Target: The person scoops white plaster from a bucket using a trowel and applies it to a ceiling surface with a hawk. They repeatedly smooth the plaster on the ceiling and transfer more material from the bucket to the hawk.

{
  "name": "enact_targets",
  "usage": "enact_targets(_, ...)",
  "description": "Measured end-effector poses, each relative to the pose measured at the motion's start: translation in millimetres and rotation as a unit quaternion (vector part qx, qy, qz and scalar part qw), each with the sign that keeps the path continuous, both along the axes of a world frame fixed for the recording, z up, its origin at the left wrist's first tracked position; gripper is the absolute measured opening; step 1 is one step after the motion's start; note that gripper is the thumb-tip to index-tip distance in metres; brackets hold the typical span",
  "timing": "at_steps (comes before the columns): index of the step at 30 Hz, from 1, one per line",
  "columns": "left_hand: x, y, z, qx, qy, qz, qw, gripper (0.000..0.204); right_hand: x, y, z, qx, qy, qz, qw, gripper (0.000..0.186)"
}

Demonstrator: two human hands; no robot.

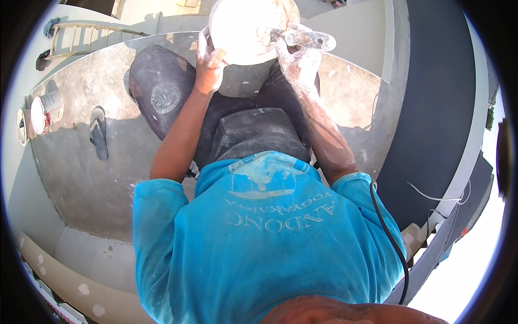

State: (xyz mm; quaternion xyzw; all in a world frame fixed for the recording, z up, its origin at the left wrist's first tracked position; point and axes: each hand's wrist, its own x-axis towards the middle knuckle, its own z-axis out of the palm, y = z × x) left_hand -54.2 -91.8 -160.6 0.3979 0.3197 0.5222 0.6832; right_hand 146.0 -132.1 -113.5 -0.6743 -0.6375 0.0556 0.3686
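Observation:
A round bucket [237,32] full of white paste sits at the top middle, between my knees. My left hand [208,62] grips its near-left rim. My right hand [297,56], dusted white, holds a putty knife [302,38] whose blade lies over the paste at the bucket's right side. Both forearms reach up from my blue shirt [259,237], and my dark shorts [162,94] spread below the bucket.
I sit on a grey concrete slab [102,173]. A dark sandal [99,132] lies at left, a white paint can [46,110] at far left, a ladder [91,35] at top left. A dark wall panel [431,108] and pale edge run down the right. A black cable [391,237] hangs over my right shoulder.

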Motion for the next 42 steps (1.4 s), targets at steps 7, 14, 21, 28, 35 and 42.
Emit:
enact_targets(7, 0.3, -3.1, 7.5, 0.083, 0.131, 0.03, 0.987, 0.062, -4.7, 3.6, 19.3, -0.051, 0.288, -0.077, 0.953, 0.022)
enact_targets(14, 2.1, -5.0, 2.9, 0.048, 0.092, 0.024, 0.994, 0.07, -42.4, 7.7, 24.5, -0.179, 0.527, -0.02, 0.831, 0.025)
enact_targets(21, 3.2, -3.9, -5.1, -0.04, -0.058, -0.011, 0.997, 0.074, -41.4, 8.7, 19.6, -0.004, 0.28, 0.025, 0.96, 0.02)
enact_targets(28, 8.9, -1.8, -0.1, -0.058, -0.091, -0.01, 0.994, 0.06, -20.0, 5.5, 12.4, -0.045, 0.051, 0.094, 0.993, 0.017)
enact_targets(35, 11.5, -2.3, 11.3, -0.041, -0.111, -0.029, 0.993, 0.049, -5.5, -3.7, 25.0, -0.081, 0.074, 0.108, 0.988, 0.02)
enact_targets(42, 6.6, -7.7, 15.6, -0.05, -0.112, -0.082, 0.989, 0.045, -10.1, -23.1, 13.7, -0.106, -0.069, 0.061, 0.99, 0.014)
